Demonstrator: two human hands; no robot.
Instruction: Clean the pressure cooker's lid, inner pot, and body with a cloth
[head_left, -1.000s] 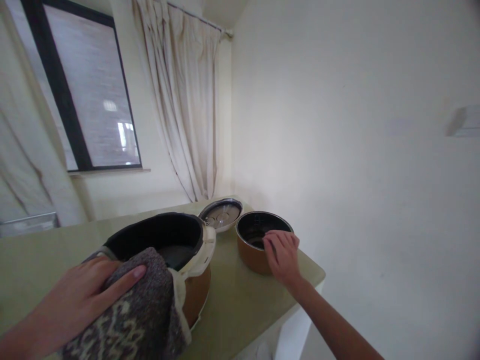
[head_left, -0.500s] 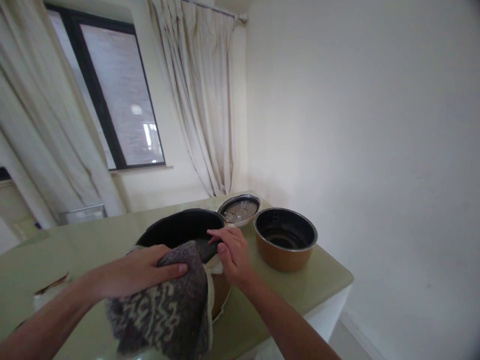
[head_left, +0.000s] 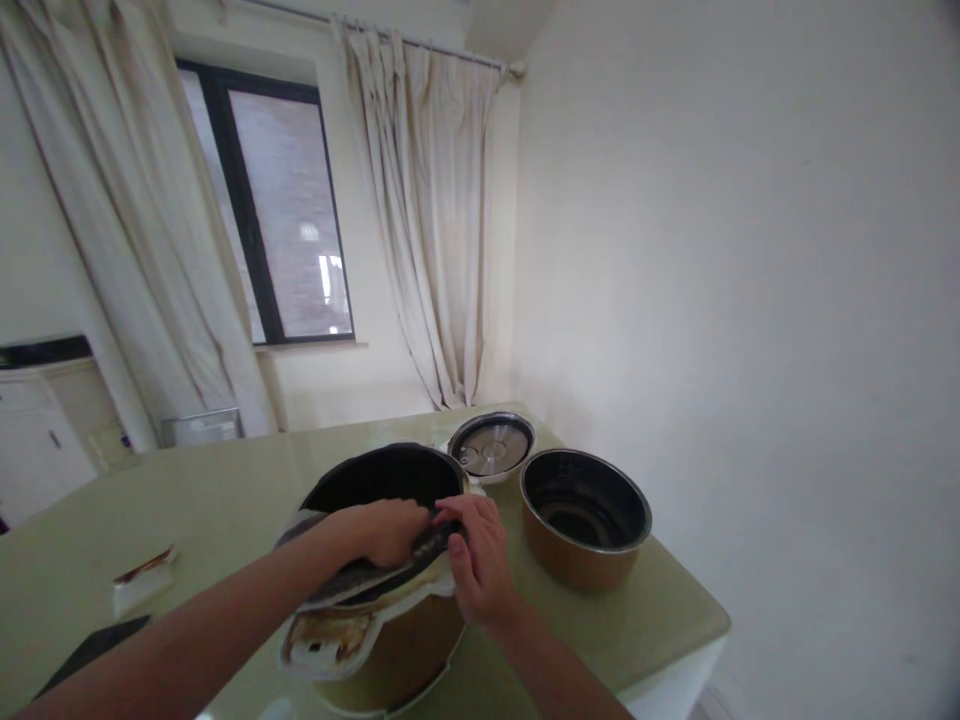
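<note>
Cooker body (head_left: 401,650): rim (head_left: 411,594) touched by half-open right hand (head_left: 480,562) | grey cloth (head_left: 358,582) partly covered inside by left hand (head_left: 394,530), fingers hidden, grip cannot be told | brown pot (head_left: 577,565) set beside

L hand (head_left: 394,535) & R hand (head_left: 484,565) bare; f'arms (head_left: 225,612) slim, bare too.

Looks from the wearer's head, forward and down across the table (head_left: 240,500), toward the room corner (head_left: 516,250) at upper centre. Sits close above the electric cooker body (head_left: 409,650) at lower centre; reaches to the window (head_left: 289,200), upper left.
</note>
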